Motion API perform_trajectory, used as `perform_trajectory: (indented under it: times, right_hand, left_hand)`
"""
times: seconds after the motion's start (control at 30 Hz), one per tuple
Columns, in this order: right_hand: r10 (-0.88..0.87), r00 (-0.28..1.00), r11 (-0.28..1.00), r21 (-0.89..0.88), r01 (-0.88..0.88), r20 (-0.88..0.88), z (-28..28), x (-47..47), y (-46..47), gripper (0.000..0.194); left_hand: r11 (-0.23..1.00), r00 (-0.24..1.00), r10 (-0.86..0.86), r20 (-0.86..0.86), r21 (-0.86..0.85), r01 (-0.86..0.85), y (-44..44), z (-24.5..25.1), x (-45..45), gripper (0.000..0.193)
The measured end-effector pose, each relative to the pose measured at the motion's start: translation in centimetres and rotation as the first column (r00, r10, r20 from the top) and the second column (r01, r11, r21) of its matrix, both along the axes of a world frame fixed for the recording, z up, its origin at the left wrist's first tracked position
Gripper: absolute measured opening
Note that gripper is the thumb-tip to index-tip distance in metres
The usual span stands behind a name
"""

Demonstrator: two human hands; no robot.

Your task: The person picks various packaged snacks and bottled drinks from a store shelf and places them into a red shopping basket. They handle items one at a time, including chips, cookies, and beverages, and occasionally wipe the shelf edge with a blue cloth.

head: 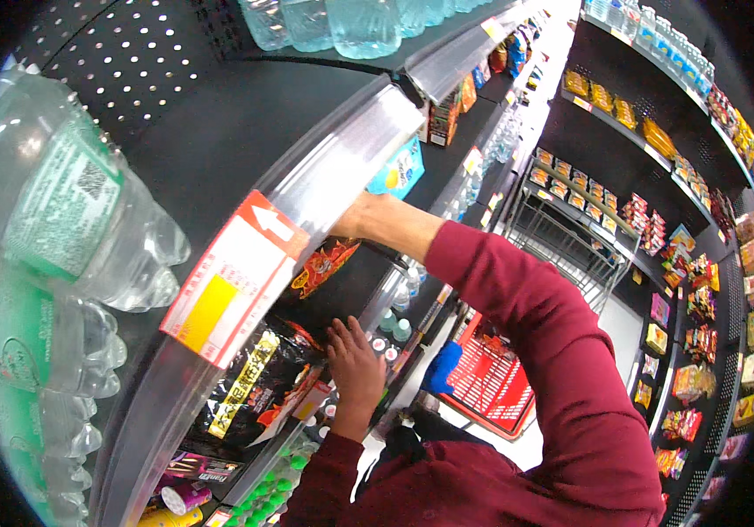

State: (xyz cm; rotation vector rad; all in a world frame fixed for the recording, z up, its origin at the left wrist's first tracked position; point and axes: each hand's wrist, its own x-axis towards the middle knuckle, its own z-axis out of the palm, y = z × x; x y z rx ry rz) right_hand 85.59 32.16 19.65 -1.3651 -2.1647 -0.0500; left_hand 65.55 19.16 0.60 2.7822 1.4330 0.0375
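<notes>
My left hand [356, 369] rests at the front edge of a middle shelf, its fingers spread, beside black snack packages [251, 382] with yellow and red print. My right hand [354, 217] reaches into the same shelf; its fingers are hidden behind the shelf's clear price rail [350, 148], so whether they hold something does not show. Just beyond the right wrist stands a light blue package [400, 170]. Below the right hand lies a black package with a red flame design [324, 267]. A red and white price tag [232, 280] hangs on the rail.
Large clear bottles with green labels [64, 204] stand on the upper shelf at left. A red shopping basket [492, 375] is on the floor near my body, with a metal cart [568, 230] beyond it. Snack shelves [647, 151] line the aisle's far side.
</notes>
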Motion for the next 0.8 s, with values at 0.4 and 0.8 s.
perform_trajectory:
  times: [0.4, 0.8]
  right_hand:
    - [-0.291, 0.935, 0.957, -0.054, 0.286, -0.203, 2.0, 9.9, -22.0, 0.011]
    - [-0.859, 0.467, 0.506, -0.490, 0.710, -0.209, -23.2, 11.6, -40.5, 0.014]
  left_hand:
    - [0.999, 0.999, -0.028, -0.037, -0.044, 0.026, 0.2, -0.3, -0.3, 0.098]
    - [0.999, 0.996, -0.002, -0.090, -0.047, -0.003, 0.0, 1.1, 0.4, 0.101]
